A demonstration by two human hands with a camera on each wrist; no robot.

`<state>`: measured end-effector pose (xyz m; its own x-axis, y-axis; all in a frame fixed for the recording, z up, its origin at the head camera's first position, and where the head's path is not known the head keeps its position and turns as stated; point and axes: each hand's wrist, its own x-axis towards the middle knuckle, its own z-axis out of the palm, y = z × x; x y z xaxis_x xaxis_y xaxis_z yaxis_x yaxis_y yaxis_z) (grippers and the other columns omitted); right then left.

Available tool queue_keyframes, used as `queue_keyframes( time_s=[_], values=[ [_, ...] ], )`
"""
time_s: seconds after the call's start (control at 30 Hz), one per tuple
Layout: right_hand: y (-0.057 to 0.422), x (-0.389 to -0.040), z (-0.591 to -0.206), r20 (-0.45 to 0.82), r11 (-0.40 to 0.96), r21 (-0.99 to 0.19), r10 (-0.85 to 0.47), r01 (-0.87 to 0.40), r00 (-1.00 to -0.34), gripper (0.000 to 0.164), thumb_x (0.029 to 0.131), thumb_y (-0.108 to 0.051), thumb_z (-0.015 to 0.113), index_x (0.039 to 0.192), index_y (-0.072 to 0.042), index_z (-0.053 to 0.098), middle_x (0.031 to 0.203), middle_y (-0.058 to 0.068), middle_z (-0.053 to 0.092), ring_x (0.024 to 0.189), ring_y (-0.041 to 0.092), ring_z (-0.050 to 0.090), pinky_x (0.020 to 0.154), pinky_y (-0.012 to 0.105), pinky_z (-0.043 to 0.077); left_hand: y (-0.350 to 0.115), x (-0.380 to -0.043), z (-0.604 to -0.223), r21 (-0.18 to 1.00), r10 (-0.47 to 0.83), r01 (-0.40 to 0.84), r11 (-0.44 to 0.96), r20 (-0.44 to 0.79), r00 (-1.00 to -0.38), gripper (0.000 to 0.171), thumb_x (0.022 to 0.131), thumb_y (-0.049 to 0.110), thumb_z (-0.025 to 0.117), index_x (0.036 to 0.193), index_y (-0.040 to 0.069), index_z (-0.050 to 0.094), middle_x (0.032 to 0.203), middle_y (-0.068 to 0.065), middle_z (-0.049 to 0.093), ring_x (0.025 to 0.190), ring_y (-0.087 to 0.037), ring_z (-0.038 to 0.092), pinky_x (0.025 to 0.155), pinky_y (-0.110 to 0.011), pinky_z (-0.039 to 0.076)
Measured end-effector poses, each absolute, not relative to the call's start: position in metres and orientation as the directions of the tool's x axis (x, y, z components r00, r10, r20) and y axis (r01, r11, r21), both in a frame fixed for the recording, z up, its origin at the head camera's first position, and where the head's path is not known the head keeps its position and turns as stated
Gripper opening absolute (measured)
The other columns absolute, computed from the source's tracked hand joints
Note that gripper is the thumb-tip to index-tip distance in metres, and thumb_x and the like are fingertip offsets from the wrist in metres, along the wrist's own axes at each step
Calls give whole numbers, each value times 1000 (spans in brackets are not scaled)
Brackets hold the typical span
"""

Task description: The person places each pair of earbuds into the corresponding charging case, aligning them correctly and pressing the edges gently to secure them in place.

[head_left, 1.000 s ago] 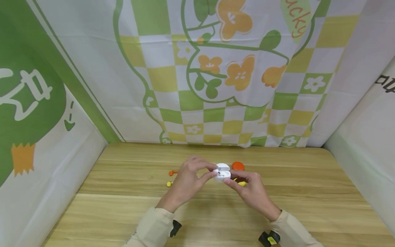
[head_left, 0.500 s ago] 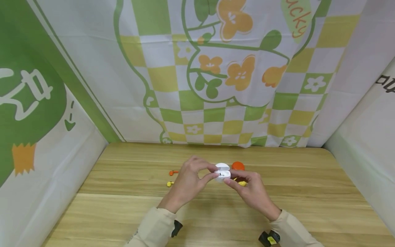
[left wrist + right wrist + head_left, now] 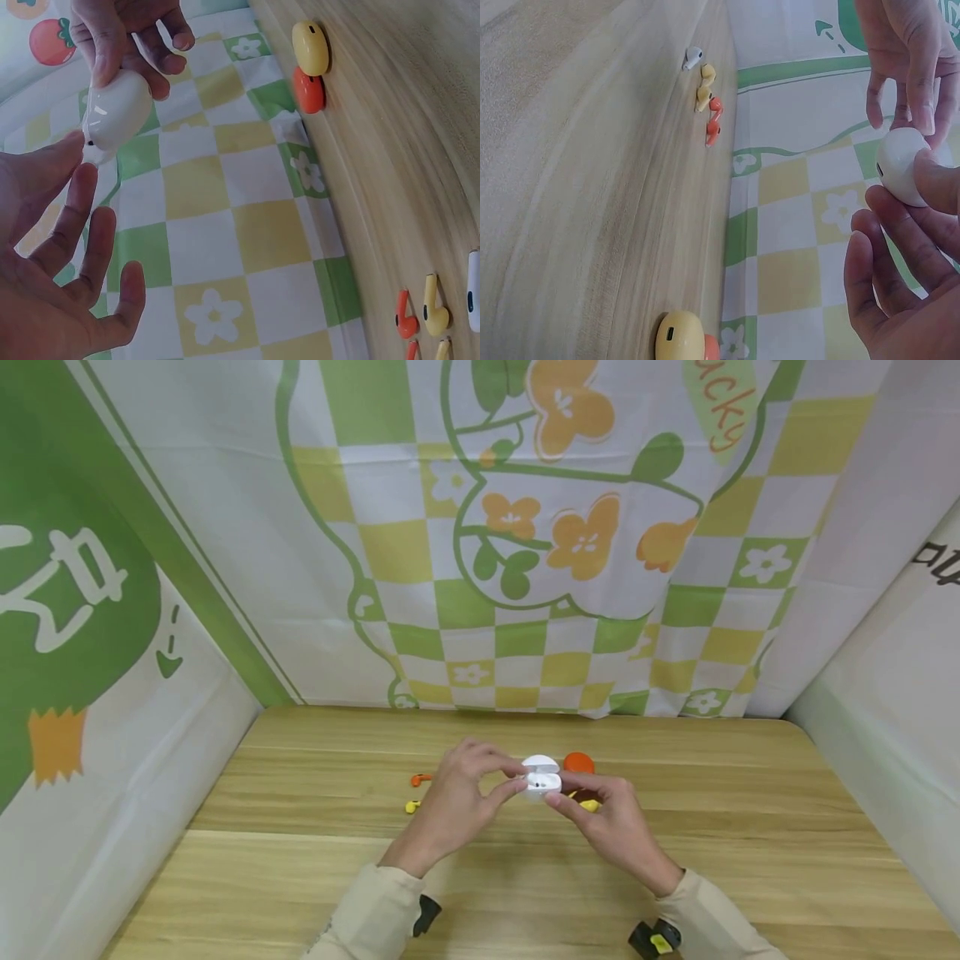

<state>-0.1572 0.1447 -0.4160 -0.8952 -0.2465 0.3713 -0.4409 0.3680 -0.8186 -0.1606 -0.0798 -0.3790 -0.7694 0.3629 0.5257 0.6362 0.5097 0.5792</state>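
My right hand (image 3: 618,822) grips a small white earbud case (image 3: 542,764) above the table, its lid flipped up. From the left, the thumb and forefinger of my left hand (image 3: 461,789) pinch a white earbud (image 3: 95,153) right at the edge of the case. In the left wrist view the other left fingers are spread apart. The rounded back of the case (image 3: 901,165) faces the right wrist camera, which hides the earbud. Two small dark spots show inside the case in the head view.
Behind the right hand, an orange-red case (image 3: 578,763) and a yellow case (image 3: 590,807) lie on the wooden table (image 3: 300,893). Orange earbuds (image 3: 714,131), yellow earbuds (image 3: 706,75) and one white earbud (image 3: 693,57) lie on the left. A printed cloth (image 3: 517,647) hangs behind the table.
The left fingertips and the earbud have shifted slightly at the case's left side, and the inside of the case shows more plainly. The right hand has hardly moved.
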Motion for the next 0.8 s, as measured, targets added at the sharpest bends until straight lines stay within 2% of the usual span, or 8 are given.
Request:
queue_keyframes(
  time_s=[0.2, 0.37, 0.6, 0.8],
  values=[
    [146, -158, -416, 371, 381, -816, -229, -434, -900, 21, 90, -12, 78, 110, -4, 78, 89, -2, 73, 80, 13, 67, 74, 31, 58, -92, -163, -383, 700, 301, 569, 431, 483, -822, 15, 86, 15, 83, 100, 14, 79, 100, 6, 72, 102, -15, 63, 94, -45, 50],
    [146, -157, -415, 364, 372, -826, -222, -424, -904, 21, 90, -12, 79, 109, -3, 78, 89, -1, 73, 80, 14, 68, 73, 31, 58, -108, -163, -391, 773, 260, 474, 422, 398, -880, 15, 88, 18, 81, 103, 19, 78, 102, 6, 71, 103, -13, 62, 88, -46, 51],
    [148, -157, -415, 347, 377, -834, -210, -403, -914, 20, 89, -12, 79, 108, -5, 79, 88, -1, 73, 80, 15, 68, 73, 30, 58, -139, -167, -409, 814, 265, 388, 433, 296, -918, 21, 91, 23, 79, 111, 16, 75, 105, 3, 70, 104, -23, 64, 95, -48, 49],
    [150, -157, -416, 335, 397, -831, -203, -391, -920, 19, 89, -10, 80, 107, -5, 79, 88, -2, 73, 79, 14, 67, 73, 32, 58, -162, -171, -429, 817, 263, 326, 476, 222, -939, 23, 90, 23, 80, 110, 12, 75, 111, -6, 71, 102, -22, 62, 90, -52, 51]
  ],
)
